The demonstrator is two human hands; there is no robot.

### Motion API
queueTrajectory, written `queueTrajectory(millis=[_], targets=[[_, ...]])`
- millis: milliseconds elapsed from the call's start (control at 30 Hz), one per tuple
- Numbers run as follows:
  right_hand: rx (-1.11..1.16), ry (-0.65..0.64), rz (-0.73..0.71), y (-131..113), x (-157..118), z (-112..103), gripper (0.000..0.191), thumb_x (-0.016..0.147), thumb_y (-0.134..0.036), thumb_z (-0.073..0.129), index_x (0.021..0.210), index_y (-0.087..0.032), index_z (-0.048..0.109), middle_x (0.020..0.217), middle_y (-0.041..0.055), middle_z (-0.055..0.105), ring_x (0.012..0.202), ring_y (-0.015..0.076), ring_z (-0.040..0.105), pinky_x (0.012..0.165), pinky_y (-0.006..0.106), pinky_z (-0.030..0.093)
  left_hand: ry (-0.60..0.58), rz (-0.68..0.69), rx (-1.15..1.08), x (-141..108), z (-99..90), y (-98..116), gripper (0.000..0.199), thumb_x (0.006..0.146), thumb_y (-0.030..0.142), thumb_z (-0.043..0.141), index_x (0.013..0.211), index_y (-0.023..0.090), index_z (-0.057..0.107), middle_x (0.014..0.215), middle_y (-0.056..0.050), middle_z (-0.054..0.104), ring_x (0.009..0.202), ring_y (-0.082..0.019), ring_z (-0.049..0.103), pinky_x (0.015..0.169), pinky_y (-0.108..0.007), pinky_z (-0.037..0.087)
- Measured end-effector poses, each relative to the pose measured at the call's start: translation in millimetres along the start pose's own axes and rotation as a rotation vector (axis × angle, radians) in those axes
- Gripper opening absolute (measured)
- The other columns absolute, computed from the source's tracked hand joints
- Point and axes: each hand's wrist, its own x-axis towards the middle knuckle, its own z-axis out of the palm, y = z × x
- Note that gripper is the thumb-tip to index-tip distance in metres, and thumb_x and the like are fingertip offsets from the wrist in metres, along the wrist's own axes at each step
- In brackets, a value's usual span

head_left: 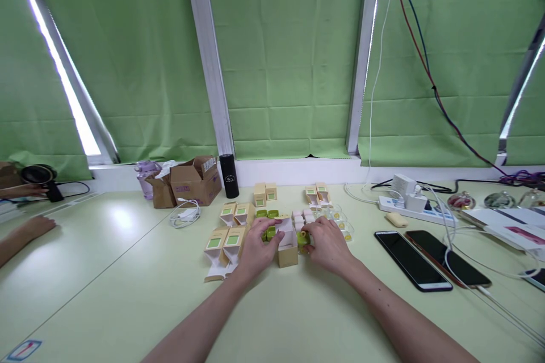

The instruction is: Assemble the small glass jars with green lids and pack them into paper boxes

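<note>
An open kraft box (288, 256) with a white inside stands at the middle of the table. My left hand (258, 245) has its fingers and thumb on the box's left side. To the right of the box, my right hand (330, 244) holds a small green item (302, 239) in its closed fingers. Green containers (271, 232) lie behind my left hand, partly hidden by it. White-topped pieces (298, 218) and clear cups (339, 216) with yellow spots sit behind my right hand. Open kraft boxes with green labels (233, 240) lie left of my left hand.
Small boxes (264, 193) and open boxes (318, 195) stand farther back. A black bottle (229, 176), cardboard box (196, 181) and white cable (186, 214) are back left. Phones (413, 260) and a power strip (419, 211) lie right. Another person's hand (39, 227) rests far left.
</note>
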Motion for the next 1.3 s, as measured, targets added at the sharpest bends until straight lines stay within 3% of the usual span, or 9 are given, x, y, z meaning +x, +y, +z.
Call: queueTrajectory(millis=[133, 333, 467, 567, 667, 767, 967, 1300], targets=[[-0.003, 0.028, -0.006, 0.3, 0.2, -1.3, 0.026, 0.079, -0.013, 0.080, 0.104, -0.021, 0.079, 0.103, 0.0091, 0.081, 0.109, 0.0333, 0.067, 0.090, 0.042, 0.044, -0.010, -0.015, -0.039, 0.1, -1.1, -2.1, 0.027, 0.091, 0.037, 0.074, 0.111, 0.020, 0.079, 0.117, -0.013, 0.075, 0.113, -0.030, 0.072, 0.100, -0.047, 0.059], [0.066, 0.219, 0.010, 5.1, 1.9, -8.6, 0.025, 0.084, -0.017, 0.078, 0.108, -0.022, 0.074, 0.112, 0.0094, 0.079, 0.111, 0.0339, 0.068, 0.092, 0.046, 0.049, -0.029, -0.059, -0.044, -0.2, -2.0, -3.7, 0.029, 0.092, 0.040, 0.073, 0.113, 0.022, 0.079, 0.120, -0.013, 0.076, 0.114, -0.030, 0.072, 0.098, -0.047, 0.059], [0.245, 0.433, -0.012, 8.8, 1.8, -11.2, 0.029, 0.090, -0.020, 0.070, 0.118, -0.023, 0.070, 0.118, 0.0113, 0.077, 0.111, 0.0336, 0.068, 0.092, 0.048, 0.054, -0.020, -0.061, -0.054, 0.2, -1.1, -5.0, 0.029, 0.092, 0.041, 0.074, 0.112, 0.022, 0.080, 0.118, -0.013, 0.076, 0.114, -0.030, 0.072, 0.099, -0.047, 0.059], [0.491, 0.538, -0.056, 6.0, 0.6, -10.4, 0.032, 0.095, -0.027, 0.065, 0.128, -0.024, 0.065, 0.122, 0.0121, 0.074, 0.107, 0.0308, 0.069, 0.078, 0.042, 0.059, -0.010, -0.048, -0.056, 0.4, -1.5, -3.9, 0.028, 0.092, 0.041, 0.074, 0.111, 0.022, 0.080, 0.116, -0.013, 0.075, 0.114, -0.030, 0.072, 0.104, -0.049, 0.057], [0.713, 0.541, -0.111, -2.7, -2.2, -6.7, 0.034, 0.100, -0.031, 0.062, 0.133, -0.025, 0.062, 0.130, 0.0126, 0.070, 0.107, 0.0274, 0.070, 0.065, 0.033, 0.059, -0.026, -0.043, -0.066, 0.2, -2.2, -0.7, 0.029, 0.093, 0.043, 0.073, 0.112, 0.022, 0.080, 0.117, -0.013, 0.075, 0.114, -0.030, 0.071, 0.105, -0.048, 0.057], [0.800, 0.523, -0.144, -13.8, -6.4, -1.0, 0.035, 0.103, -0.033, 0.059, 0.137, -0.027, 0.060, 0.135, 0.0129, 0.067, 0.110, 0.0262, 0.069, 0.065, 0.030, 0.060, -0.029, -0.037, -0.081, -0.4, -1.5, 1.8, 0.031, 0.094, 0.045, 0.073, 0.114, 0.023, 0.080, 0.117, -0.012, 0.074, 0.112, -0.029, 0.071, 0.105, -0.048, 0.058], [0.792, 0.430, -0.178, -24.7, -10.5, 9.8, 0.036, 0.104, -0.032, 0.054, 0.140, -0.028, 0.058, 0.141, 0.0136, 0.063, 0.110, 0.0264, 0.069, 0.070, 0.033, 0.063, 0.002, -0.034, -0.075, -1.5, 3.0, -0.6, 0.036, 0.092, 0.051, 0.077, 0.114, 0.024, 0.080, 0.118, -0.012, 0.071, 0.115, -0.031, 0.069, 0.106, -0.050, 0.057], [0.704, 0.457, -0.196, -17.1, -5.4, 12.2, 0.034, 0.107, -0.030, 0.050, 0.141, -0.026, 0.054, 0.141, 0.0148, 0.063, 0.106, 0.0246, 0.069, 0.083, 0.038, 0.063, -0.054, -0.082, -0.035, -5.7, 3.1, -1.9, 0.044, 0.091, 0.052, 0.076, 0.126, 0.025, 0.076, 0.127, -0.013, 0.065, 0.127, -0.033, 0.063, 0.114, -0.053, 0.051]])
